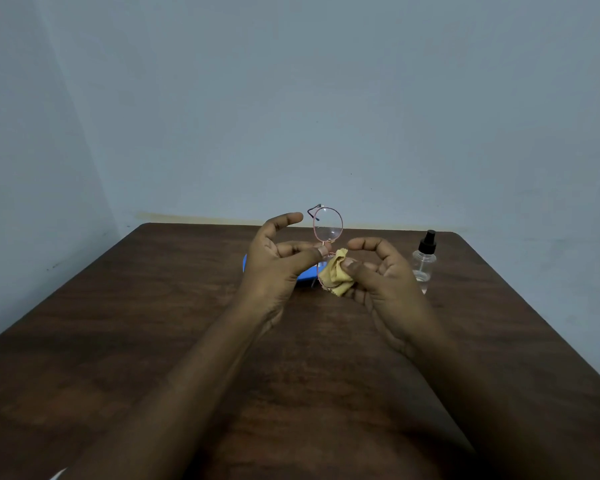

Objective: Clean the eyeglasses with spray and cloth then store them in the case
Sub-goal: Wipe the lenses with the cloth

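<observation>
Thin pink-rimmed round eyeglasses (327,226) stand on end above the table, one lens up and one lens down. My left hand (274,265) pinches them at the bridge between thumb and fingers, with the index finger raised free. My right hand (374,275) holds a yellow cloth (335,276) wrapped over the lower lens, thumb pressed on it. A blue case (303,274) lies on the table behind my left hand, mostly hidden. A clear spray bottle (424,261) with a black nozzle stands to the right of my right hand.
A dark brown wooden table (153,323) stretches to a pale blue wall. Its far edge runs just behind the eyeglasses. A small white object (59,474) shows at the lower left corner.
</observation>
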### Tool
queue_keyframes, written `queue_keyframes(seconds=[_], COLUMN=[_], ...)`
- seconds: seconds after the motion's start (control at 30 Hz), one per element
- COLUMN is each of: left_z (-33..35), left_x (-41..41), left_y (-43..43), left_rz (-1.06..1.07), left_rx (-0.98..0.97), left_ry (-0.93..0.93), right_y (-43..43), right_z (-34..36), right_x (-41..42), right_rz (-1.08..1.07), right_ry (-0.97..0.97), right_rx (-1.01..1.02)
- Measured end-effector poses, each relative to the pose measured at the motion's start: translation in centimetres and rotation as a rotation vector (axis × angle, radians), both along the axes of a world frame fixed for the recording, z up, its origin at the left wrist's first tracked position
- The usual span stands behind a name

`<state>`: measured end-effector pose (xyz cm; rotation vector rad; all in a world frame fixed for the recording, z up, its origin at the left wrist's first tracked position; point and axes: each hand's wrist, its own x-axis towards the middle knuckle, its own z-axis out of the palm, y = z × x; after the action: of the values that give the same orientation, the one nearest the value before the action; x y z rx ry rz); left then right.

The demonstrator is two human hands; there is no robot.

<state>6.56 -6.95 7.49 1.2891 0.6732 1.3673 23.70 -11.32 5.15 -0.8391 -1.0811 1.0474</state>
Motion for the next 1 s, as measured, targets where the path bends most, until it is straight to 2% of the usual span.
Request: queue_keyframes(seconds=[0.27, 0.6, 0.7, 0.83, 1.0], left_z=[-0.07, -0.33, -0.44, -0.56, -0.45], left_x=[0.23, 0.59, 0.6, 0.83, 0.67], left_y=[-0.14, -0.33, -0.28, -0.23, -0.24], left_rz=[0.01, -0.007, -0.008, 0.005, 0.028], left_rx=[-0.044, -0.094, -0.113, -0.118, -0.105], left_ry=[0.001, -0.015, -0.001, 0.018, 0.045], right_y=[-0.24, -0.16, 0.0, -0.01, -0.29], right_z=[0.3, 0.49, 0.19, 0.17, 0.15], right_x=[0.24, 0.34, 0.06, -0.26, -0.34], right_rz=[0.153, 0.096, 0.056, 0.112, 0.204], right_ry=[-0.075, -0.076, -0.01, 0.113, 0.127], right_rx=[-0.027, -0.105, -0.101, -0.089, -0.101])
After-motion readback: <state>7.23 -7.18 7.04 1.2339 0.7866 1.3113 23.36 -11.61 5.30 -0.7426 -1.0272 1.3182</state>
